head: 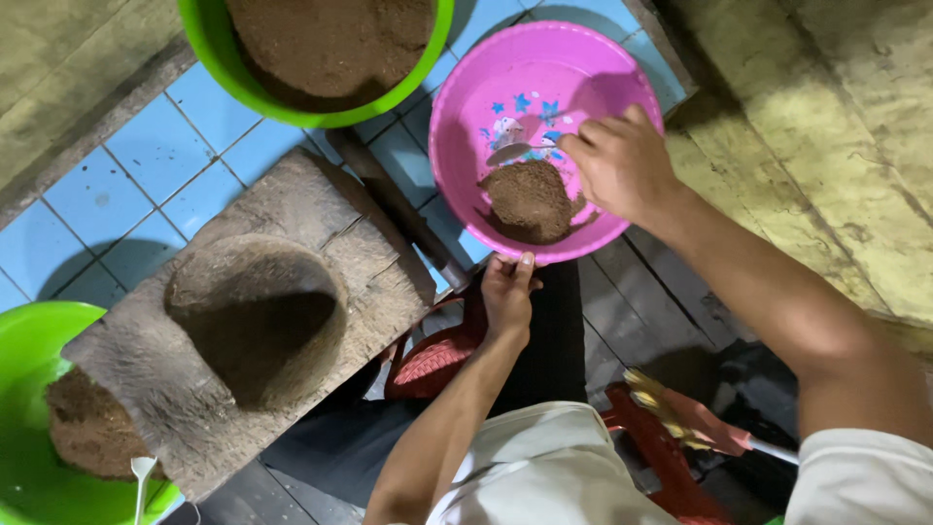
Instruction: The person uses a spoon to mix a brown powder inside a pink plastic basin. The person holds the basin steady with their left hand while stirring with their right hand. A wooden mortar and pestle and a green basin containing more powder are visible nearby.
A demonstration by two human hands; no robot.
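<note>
A pink plastic bowl sits tilted at the upper middle, with a heap of brown powder in its lower part. My left hand grips the bowl's near rim. My right hand reaches into the bowl and holds a metal spoon, whose tip rests just above the powder heap.
A wooden block with a deep round hollow lies at the left on blue tiles. A green bowl of brown powder stands at the top. Another green bowl with powder and a white spoon is bottom left. Red stool and broom sit below.
</note>
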